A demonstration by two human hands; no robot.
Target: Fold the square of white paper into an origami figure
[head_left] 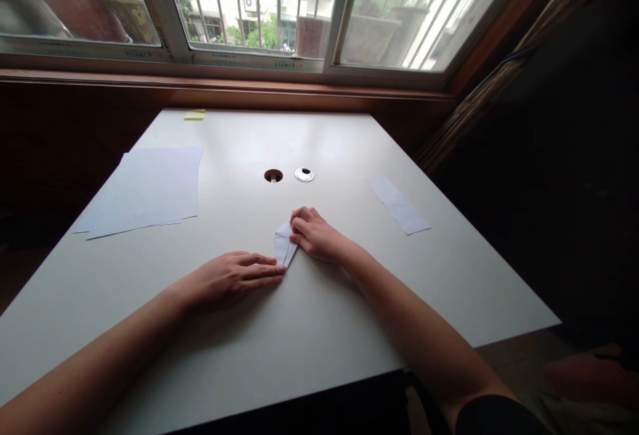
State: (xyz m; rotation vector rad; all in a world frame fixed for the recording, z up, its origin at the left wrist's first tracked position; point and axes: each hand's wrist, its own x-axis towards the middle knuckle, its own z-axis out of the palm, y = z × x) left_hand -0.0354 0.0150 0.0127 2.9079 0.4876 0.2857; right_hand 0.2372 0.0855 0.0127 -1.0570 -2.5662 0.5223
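A small folded piece of white paper (283,245) lies on the white table between my hands, with crease lines showing on it. My left hand (244,274) rests flat, its fingers stretched out and their tips pressing on the paper's near end. At the upper right edge of the paper, my right hand (314,232) is closed, fingers curled and pinching that edge. Part of the paper is hidden beneath the right fingers.
Left on the table (319,342) is a stack of white sheets (150,185); a creased paper strip (399,205) lies right. Yellow sticky notes (194,115) sit at the far edge. A cable hole (273,175) and its round cover (304,174) are beyond my hands.
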